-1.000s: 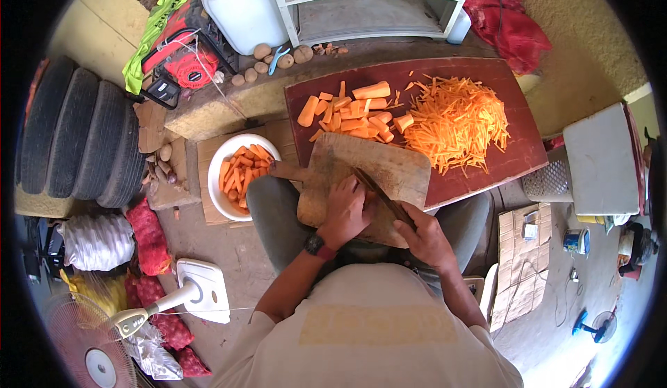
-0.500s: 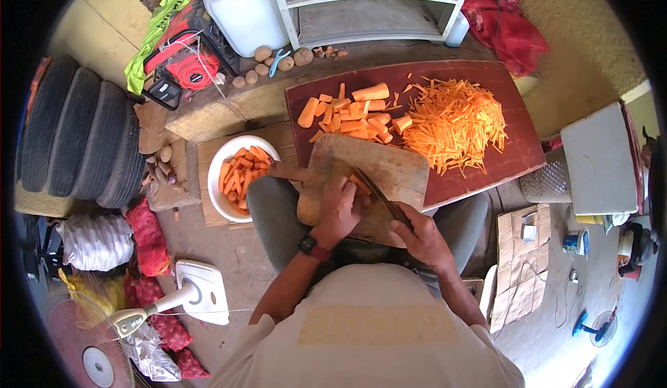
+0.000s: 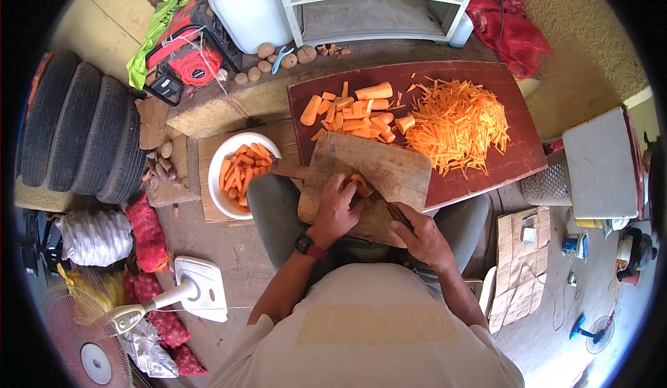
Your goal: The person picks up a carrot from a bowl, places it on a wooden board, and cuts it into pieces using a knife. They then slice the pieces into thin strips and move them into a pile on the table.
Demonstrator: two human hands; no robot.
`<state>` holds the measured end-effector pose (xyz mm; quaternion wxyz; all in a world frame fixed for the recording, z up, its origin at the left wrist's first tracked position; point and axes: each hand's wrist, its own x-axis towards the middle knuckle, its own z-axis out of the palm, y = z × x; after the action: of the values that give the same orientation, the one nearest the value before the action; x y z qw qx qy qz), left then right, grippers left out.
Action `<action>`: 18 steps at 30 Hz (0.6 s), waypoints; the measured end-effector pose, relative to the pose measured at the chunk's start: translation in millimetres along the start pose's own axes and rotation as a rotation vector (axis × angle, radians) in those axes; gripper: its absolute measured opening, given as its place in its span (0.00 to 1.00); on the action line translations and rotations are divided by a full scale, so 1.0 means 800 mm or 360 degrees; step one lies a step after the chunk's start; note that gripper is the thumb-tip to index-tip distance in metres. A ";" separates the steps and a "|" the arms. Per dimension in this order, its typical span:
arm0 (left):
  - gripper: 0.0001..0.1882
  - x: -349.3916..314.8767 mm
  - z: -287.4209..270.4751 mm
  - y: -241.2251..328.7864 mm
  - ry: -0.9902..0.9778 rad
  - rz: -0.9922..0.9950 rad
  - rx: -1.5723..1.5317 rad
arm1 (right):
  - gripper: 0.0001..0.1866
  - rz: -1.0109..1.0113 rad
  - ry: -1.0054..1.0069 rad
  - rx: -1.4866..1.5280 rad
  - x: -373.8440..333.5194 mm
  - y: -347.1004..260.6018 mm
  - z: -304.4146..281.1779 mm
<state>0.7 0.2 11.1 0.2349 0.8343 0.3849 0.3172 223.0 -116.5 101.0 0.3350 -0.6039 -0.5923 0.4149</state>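
A wooden cutting board (image 3: 410, 179) with a handle rests across my lap. On it, the fingertips of my left hand (image 3: 338, 211) are curled against an orange carrot piece (image 3: 361, 186), partly hidden by them. My right hand (image 3: 422, 235) is wrapped round the handle of a knife (image 3: 381, 195), whose dark blade lies right beside the carrot piece. Past the board, chunks of peeled carrot (image 3: 356, 118) and a large heap of carrot strips (image 3: 458, 125) lie on a dark red tabletop (image 3: 517, 159).
Left of my knee, a white bowl (image 3: 213, 172) of small carrots stands on cardboard. Potatoes (image 3: 306, 54) and a blue peeler (image 3: 281, 59) lie on the ledge ahead, below a grey shelf (image 3: 368, 23). A fan (image 3: 96, 364) and red net sacks (image 3: 147, 232) are at left.
The knife blade has tilted and shifted slightly against the carrot piece, which now shows more beside my left fingertips. My left hand has moved only a little; the whole view has shifted slightly.
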 end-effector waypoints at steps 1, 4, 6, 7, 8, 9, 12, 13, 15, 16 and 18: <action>0.19 -0.001 0.000 0.000 0.0016 -0.0003 -0.0034 | 0.18 -0.0026 0.0001 -0.0005 0.000 0.001 -0.001; 0.20 -0.008 0.004 -0.015 0.0016 0.0024 -0.0060 | 0.18 -0.0010 -0.0044 -0.0043 0.003 -0.002 -0.004; 0.21 -0.006 0.001 -0.010 -0.0081 -0.0007 0.0006 | 0.18 -0.0009 -0.0044 -0.0064 0.004 -0.001 -0.004; 0.23 -0.005 0.000 -0.008 -0.0174 -0.0036 0.0076 | 0.18 -0.0012 -0.0044 -0.0085 0.005 -0.001 -0.004; 0.23 -0.004 -0.002 -0.004 -0.0179 -0.0042 0.0072 | 0.18 -0.0004 -0.0048 -0.0084 0.004 -0.005 -0.004; 0.25 -0.002 -0.002 0.000 -0.0154 0.0025 0.0125 | 0.18 0.0024 -0.0031 -0.0084 0.002 -0.012 -0.003; 0.28 0.000 -0.003 0.006 -0.0140 0.0064 0.0143 | 0.20 0.0003 0.0016 -0.0065 -0.001 -0.008 0.003; 0.30 0.000 -0.002 0.006 -0.0146 0.0040 0.0114 | 0.21 -0.0057 0.0051 -0.0047 -0.002 -0.005 0.004; 0.30 -0.004 0.001 0.003 -0.0161 -0.0042 0.0133 | 0.21 -0.0021 0.0032 -0.0040 -0.001 0.001 0.005; 0.30 -0.005 0.002 0.002 -0.0172 -0.0119 0.0155 | 0.21 0.0008 0.0017 -0.0034 0.000 0.003 0.004; 0.30 -0.001 0.005 -0.002 -0.0049 -0.0029 0.0197 | 0.21 0.0018 0.0067 0.0016 0.002 0.002 0.001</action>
<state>2.7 0.0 6.8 0.1916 0.8485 0.4076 0.2777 223.1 -115.4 98.9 0.3482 -0.6141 -0.5797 0.4070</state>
